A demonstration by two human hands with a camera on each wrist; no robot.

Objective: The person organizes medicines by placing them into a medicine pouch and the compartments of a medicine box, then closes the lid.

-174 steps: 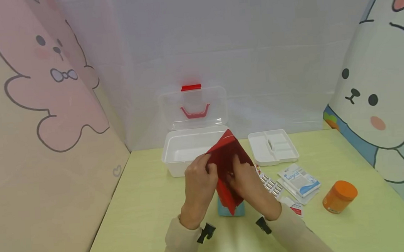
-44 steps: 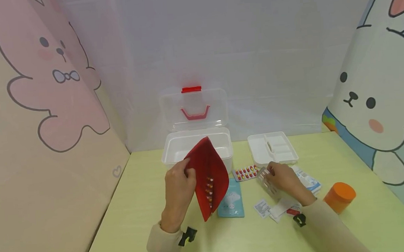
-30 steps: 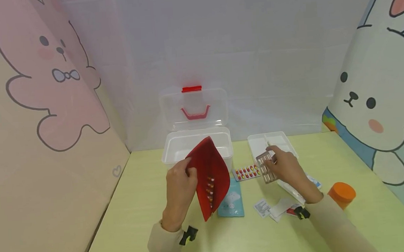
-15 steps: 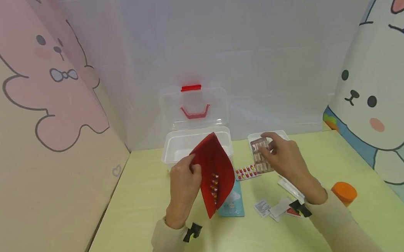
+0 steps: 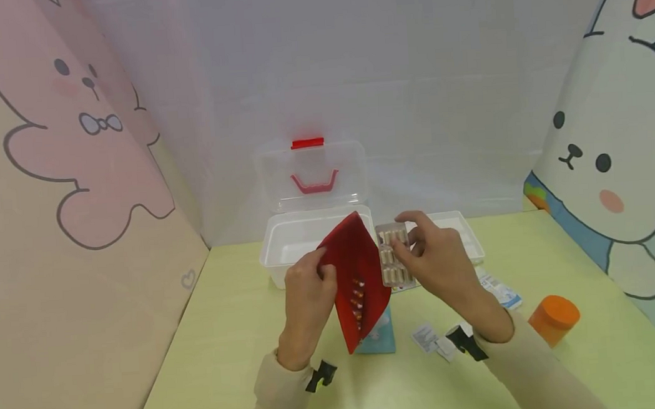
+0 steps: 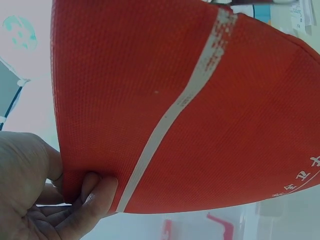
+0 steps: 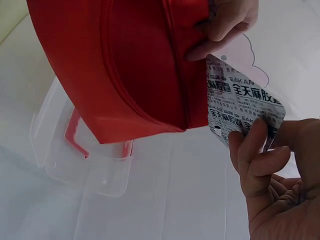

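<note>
My left hand [image 5: 309, 290] grips a red zip pouch [image 5: 359, 256] by its upper left edge, thumb and fingers pinching the fabric. The pouch hangs with its mouth spread apart, and a column of shiny orange-brown bumps shows inside. Between thumb and fingers, my right hand [image 5: 444, 263] holds a blister pack [image 5: 389, 274] of pale capsules upright at the pouch's right edge. In the right wrist view the printed foil back [image 7: 242, 102] of this pack faces the camera, one corner close to the pouch opening. Beneath the pouch lies a light blue packet [image 5: 382, 339], partly covered.
Behind the pouch stands a white box [image 5: 282, 257] with its clear lid [image 5: 347, 166] raised. A white divided tray [image 5: 467, 240] is partly hidden by my right hand. To the right are an orange jar [image 5: 554, 319] and a surgical packet [image 5: 502, 291]; small sachets [image 5: 424, 336] lie in front.
My right hand picked up the capsule blister pack from the table, raised it and brought it left to the pouch. My left hand, holding the pouch, shifted slightly right.
</note>
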